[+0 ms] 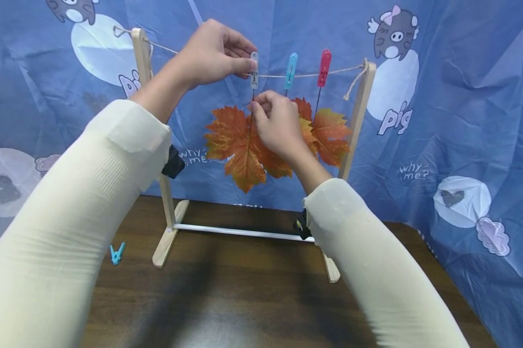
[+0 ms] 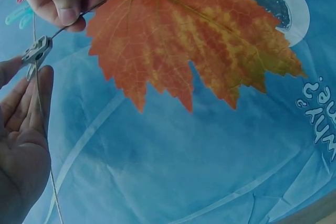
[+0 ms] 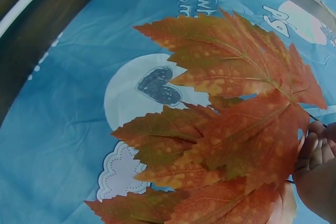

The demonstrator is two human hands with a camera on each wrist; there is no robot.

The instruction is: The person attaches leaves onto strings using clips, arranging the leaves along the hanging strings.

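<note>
My left hand (image 1: 213,55) pinches a grey-white clothespin (image 1: 254,81) on the string (image 1: 272,76) between thumb and fingers. Just below it, my right hand (image 1: 279,123) pinches the thin dark stem of an orange maple leaf (image 1: 239,154). In the left wrist view the stem's top end meets the tip of the clothespin (image 2: 38,51); whether it is clamped I cannot tell. To the right, a blue clothespin (image 1: 291,70) and a red clothespin (image 1: 325,67) sit on the string, and a leaf (image 1: 333,137) hangs from the red one. The right wrist view shows overlapping leaves (image 3: 247,135) beside my right hand (image 3: 317,156).
Wooden posts (image 1: 358,121) on feet hold up the string, joined low down by a white rod (image 1: 239,232). On the brown table (image 1: 226,295), a blue clothespin (image 1: 117,253) lies at the left. Behind hangs a blue printed cloth (image 1: 457,125).
</note>
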